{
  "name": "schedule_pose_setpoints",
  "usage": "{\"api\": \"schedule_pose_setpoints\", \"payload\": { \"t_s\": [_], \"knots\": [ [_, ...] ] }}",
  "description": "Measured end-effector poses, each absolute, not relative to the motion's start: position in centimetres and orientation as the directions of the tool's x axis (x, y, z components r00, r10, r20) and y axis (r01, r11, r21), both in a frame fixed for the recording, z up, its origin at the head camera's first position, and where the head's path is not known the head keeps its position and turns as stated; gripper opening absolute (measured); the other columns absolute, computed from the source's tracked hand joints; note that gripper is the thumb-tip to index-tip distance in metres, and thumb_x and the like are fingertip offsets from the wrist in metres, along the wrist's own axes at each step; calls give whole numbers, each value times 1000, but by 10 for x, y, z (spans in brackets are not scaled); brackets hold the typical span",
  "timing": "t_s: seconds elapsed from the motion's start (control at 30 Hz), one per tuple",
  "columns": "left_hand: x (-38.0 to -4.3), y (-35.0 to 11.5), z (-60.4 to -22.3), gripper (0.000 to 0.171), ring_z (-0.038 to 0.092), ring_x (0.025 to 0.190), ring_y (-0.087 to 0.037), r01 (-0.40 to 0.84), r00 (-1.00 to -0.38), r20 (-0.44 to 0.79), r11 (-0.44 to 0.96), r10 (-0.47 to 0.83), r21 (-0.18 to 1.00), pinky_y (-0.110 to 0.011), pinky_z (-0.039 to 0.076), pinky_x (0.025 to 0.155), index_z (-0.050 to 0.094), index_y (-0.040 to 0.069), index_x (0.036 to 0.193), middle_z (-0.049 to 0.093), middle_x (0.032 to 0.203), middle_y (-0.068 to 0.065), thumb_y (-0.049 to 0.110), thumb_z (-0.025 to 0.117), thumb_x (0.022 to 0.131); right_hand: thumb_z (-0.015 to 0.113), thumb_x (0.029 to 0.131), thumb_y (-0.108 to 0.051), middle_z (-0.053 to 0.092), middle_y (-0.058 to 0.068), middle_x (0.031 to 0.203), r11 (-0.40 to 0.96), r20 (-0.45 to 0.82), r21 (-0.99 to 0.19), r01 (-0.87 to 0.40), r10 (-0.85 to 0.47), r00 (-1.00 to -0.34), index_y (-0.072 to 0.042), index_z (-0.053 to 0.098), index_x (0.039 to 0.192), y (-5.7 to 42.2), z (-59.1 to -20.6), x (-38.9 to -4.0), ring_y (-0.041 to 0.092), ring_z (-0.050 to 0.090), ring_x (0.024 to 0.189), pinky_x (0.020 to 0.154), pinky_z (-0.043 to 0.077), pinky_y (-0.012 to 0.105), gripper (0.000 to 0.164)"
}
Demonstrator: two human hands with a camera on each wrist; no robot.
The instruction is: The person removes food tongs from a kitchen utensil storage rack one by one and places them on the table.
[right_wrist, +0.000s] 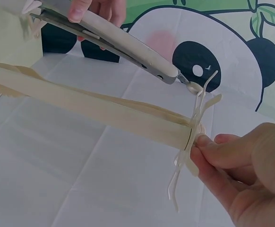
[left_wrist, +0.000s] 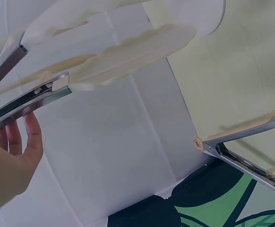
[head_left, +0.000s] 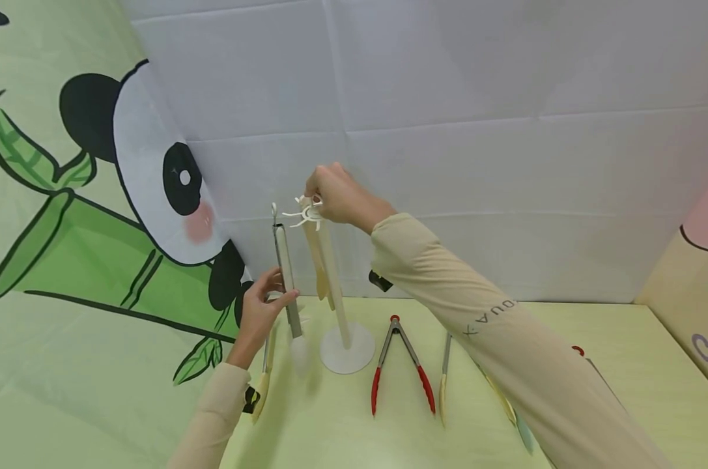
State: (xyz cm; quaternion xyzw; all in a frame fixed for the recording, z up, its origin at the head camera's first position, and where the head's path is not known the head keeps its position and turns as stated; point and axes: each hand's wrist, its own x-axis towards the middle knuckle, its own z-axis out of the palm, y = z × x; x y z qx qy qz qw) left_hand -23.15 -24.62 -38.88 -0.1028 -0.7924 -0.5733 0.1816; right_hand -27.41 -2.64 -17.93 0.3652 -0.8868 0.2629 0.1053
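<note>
My left hand [head_left: 262, 316] grips a pair of metal tongs [head_left: 287, 273] with whitish tips, held upright with the tips down. In the right wrist view, the hanging ring [right_wrist: 193, 88] at the tongs' end overlaps one of the white hooks [right_wrist: 210, 105]. Those hooks crown a cream utensil stand [head_left: 333, 280] on a round white base [head_left: 362, 352]. At the stand's top my right hand [head_left: 344, 198] pinches the hook crown between thumb and fingers. A wooden utensil [head_left: 320, 273] hangs beside the pole, its upper end by the right hand.
On the pale table, red-handled tongs [head_left: 426, 384] lie spread right of the base. Beside them lies another pair with cream tips [head_left: 443, 391]. More tongs [head_left: 260, 394] lie by the left forearm. Utensils partly under the right sleeve include one with a greenish end [head_left: 524, 433]. A white cloth backdrop [head_left: 447, 163] stands behind.
</note>
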Motion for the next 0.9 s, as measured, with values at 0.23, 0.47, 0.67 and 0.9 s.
{"api": "schedule_pose_setpoints", "payload": {
  "t_s": [0.23,0.47,0.67,0.9],
  "knots": [
    [-217,-240,-374,49,54,92,-20,355,-912,405,368,-66,860,-18,45,72,55,7,129,60,111,-14,12,72,84,66,82,4,68,12,77,594,386,-377,-711,-597,-703,0,75,87,-26,-179,-275,14,44,66,56,36,22,11],
    [-209,-239,-370,47,52,90,-20,337,-911,404,406,-88,849,-36,38,81,56,5,128,60,108,-16,15,72,85,67,83,2,69,11,79,593,375,-387,-706,-598,-709,0,75,88,-27,-179,-274,14,45,65,55,37,22,10],
    [-221,-251,-390,51,52,90,-18,302,-916,381,405,-128,863,-39,39,82,58,14,127,61,107,-9,27,75,82,66,84,2,68,11,77,597,383,-384,-704,-591,-710,-1,75,86,-28,-180,-272,14,44,64,55,36,21,9],
    [-219,-253,-393,53,51,88,-18,240,-927,339,439,-161,865,-35,41,76,58,16,126,61,105,-7,32,77,79,65,84,2,66,11,75,607,386,-382,-697,-580,-717,0,75,85,-30,-181,-270,15,42,64,55,34,21,9]
  ]
}}
